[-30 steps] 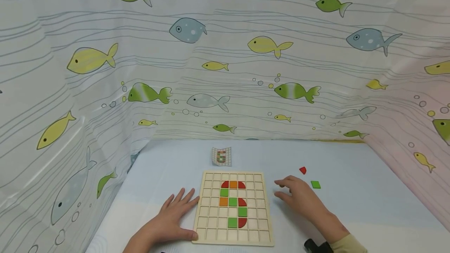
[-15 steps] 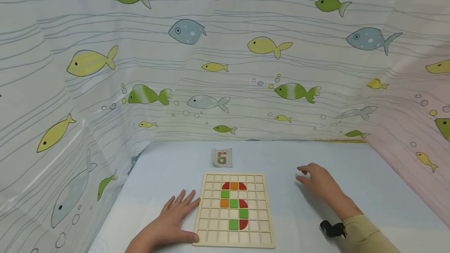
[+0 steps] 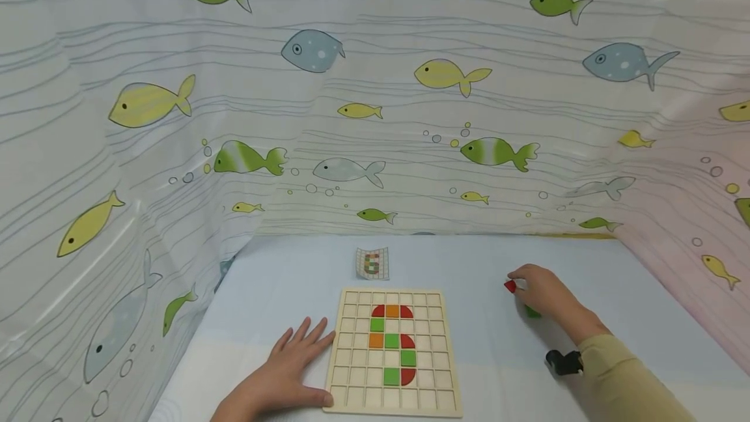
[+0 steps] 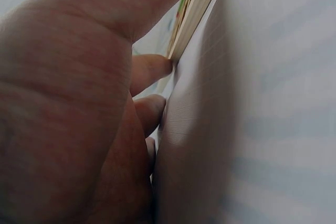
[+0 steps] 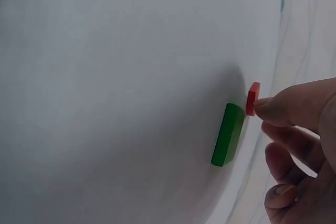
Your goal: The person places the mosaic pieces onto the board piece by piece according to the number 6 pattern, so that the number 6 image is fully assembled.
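My left hand [image 3: 287,370] lies with fingers spread at the left side of a wooden grid board [image 3: 428,379], its thumb on the near left corner. In the left wrist view, fingertips touch the board's edge [image 4: 195,17]. Red, orange and green tiles form a figure in the grid. To the right of the board, my right hand [image 3: 546,288] has thumb and forefinger at a red quarter-circle tile [image 3: 510,286]. The right wrist view shows the thumb against this red tile [image 5: 253,99]; the forefinger's contact is hidden. A green square tile [image 3: 532,312] lies under the hand.
A small pattern card [image 3: 372,264] with a coloured grid figure lies behind the board. A fish-printed curtain [image 3: 422,129] surrounds the pale tabletop [image 3: 463,259] at the back and sides. A black device [image 3: 564,362] sits at the right wrist.
My right hand has moved right and away from me, from beside the board to the red tile, and now covers part of the green one. My left hand has stayed in place.
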Tool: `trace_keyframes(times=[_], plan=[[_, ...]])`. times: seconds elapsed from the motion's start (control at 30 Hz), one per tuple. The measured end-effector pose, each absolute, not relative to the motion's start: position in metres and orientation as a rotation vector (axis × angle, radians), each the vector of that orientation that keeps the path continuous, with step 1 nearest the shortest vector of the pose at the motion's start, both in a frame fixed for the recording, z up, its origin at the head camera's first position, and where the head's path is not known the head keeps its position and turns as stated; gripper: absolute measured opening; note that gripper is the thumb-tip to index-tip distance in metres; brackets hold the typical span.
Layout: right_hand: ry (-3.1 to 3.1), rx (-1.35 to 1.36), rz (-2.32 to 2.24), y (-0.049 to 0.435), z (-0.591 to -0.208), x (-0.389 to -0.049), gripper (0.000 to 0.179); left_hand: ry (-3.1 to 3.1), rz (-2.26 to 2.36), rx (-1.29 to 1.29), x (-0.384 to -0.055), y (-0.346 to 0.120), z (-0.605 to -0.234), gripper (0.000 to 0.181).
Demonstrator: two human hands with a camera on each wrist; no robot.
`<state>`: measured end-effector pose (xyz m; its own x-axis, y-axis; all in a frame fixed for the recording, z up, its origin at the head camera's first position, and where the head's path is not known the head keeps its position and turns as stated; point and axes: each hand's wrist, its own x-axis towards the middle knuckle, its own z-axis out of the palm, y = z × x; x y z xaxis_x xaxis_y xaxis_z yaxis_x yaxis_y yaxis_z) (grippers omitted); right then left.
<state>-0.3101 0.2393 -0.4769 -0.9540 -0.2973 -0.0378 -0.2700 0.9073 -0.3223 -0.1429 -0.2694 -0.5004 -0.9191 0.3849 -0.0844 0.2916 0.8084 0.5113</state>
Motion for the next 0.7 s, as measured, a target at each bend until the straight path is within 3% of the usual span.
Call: trace_keyframes(times=[0.2,0.7], plan=[[2.939,-0.541,-0.481,0.2387,-0.4788,-0.3151,0.027,2.821,0.746,0.541,-0.1434,-0.2696,-0.5004,0.104],[2.924,-0.457,-0.448,0.2339,-0.4811,-0.3141,0.026,2.828,0.734,0.529,-0.143,-0.2703,-0.5014,0.106]])
